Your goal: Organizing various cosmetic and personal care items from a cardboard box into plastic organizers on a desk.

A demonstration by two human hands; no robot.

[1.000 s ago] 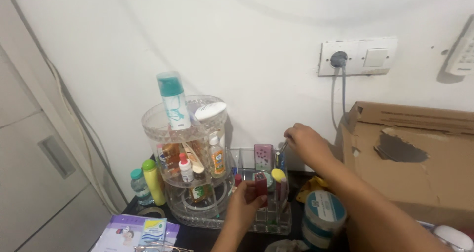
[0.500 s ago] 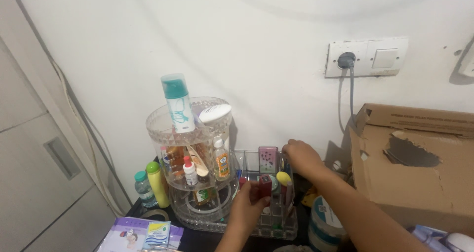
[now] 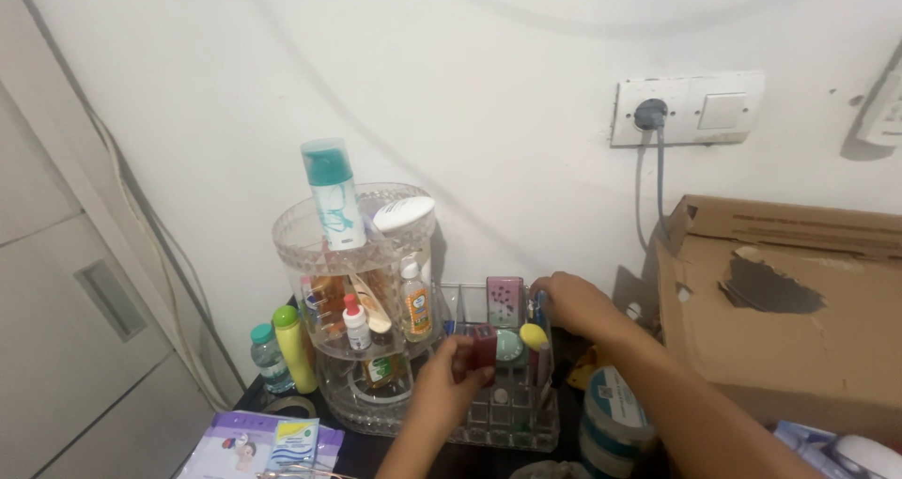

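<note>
My left hand holds a small dark red tube upright over a clear plastic compartment organiser. My right hand rests on the organiser's far right corner, fingers curled around a thin blue item standing there. In the organiser stand a pink patterned box, a yellow-capped item and a round teal lid. To the left is a clear round tiered stand full of small bottles, with a teal-capped white tube and a white oval case on top.
A torn cardboard box stands at the right below a wall socket with a grey cable. A green bottle and small clear bottle stand left of the stand. Purple sachets lie in front. A round white tub sits under my right forearm.
The view has shifted so everything sits slightly further right and lower. My right hand has settled lower onto the organiser's back corner; my left hand still holds the red tube at about the same place.
</note>
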